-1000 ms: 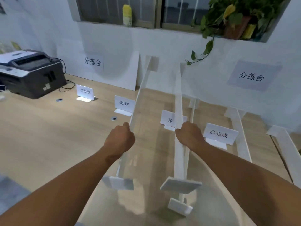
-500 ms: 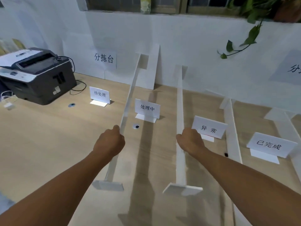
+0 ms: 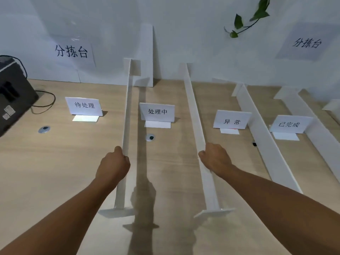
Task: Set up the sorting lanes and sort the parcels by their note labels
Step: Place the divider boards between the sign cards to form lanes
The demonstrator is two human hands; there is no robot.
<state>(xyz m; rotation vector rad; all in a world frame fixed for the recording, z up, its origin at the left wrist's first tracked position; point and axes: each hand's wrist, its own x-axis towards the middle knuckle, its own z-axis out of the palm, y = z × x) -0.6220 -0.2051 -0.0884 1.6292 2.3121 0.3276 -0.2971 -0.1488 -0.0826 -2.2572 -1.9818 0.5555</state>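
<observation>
Fingers [image 3: 117,150] of my left hand [image 3: 114,162] are curled round the top edge of the left divider [image 3: 127,115], a long white strip standing on edge, gripped a little below the middle of the frame. My right hand [image 3: 215,159] grips the right divider [image 3: 193,107] the same way at about the same height in the frame. Both strips run from flat white feet in the lower part of the frame up toward the wall. I cannot tell whether those feet touch the wooden surface [image 3: 46,162].

Four white label cards stand in a row across the middle. The first card [image 3: 84,105] is left of the left divider and the second card [image 3: 157,111] is between the two held strips. The third card [image 3: 231,120] is right of the right divider, and the fourth card [image 3: 288,124] sits between two more dividers [image 3: 263,137] at the right. A black printer [image 3: 12,96] shows at the left edge. A paper wall sign [image 3: 71,51] hangs in the upper left, and a green vine [image 3: 244,23] hangs in the upper right.
</observation>
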